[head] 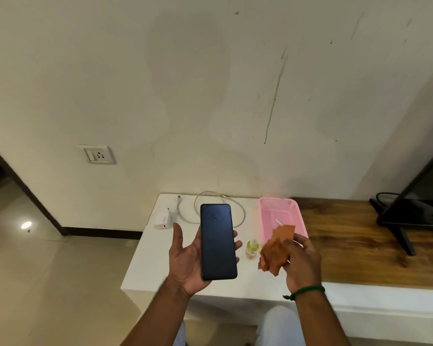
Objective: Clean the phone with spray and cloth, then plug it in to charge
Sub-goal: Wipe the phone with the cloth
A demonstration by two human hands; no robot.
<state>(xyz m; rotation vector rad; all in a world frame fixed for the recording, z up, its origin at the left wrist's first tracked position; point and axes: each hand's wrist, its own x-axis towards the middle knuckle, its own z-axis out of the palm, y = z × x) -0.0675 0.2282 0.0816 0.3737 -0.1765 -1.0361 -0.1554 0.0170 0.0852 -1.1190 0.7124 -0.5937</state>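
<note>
A dark phone (218, 242) lies screen-up in my left hand (185, 258), held above the white table end, fingers curled round its right edge. My right hand (301, 262) grips a crumpled orange cloth (275, 250) to the right of the phone. A small yellow spray bottle (251, 249) stands on the table between the two hands. A white charger adapter (162, 219) and a coiled white cable (235, 211) lie on the table behind the phone. A wall socket (98, 154) is on the wall at the left.
A pink plastic basket (264, 216) sits on the table behind my right hand. The wooden tabletop (355, 236) stretches right, where a dark screen on a stand (410, 211) is. Tiled floor lies to the left.
</note>
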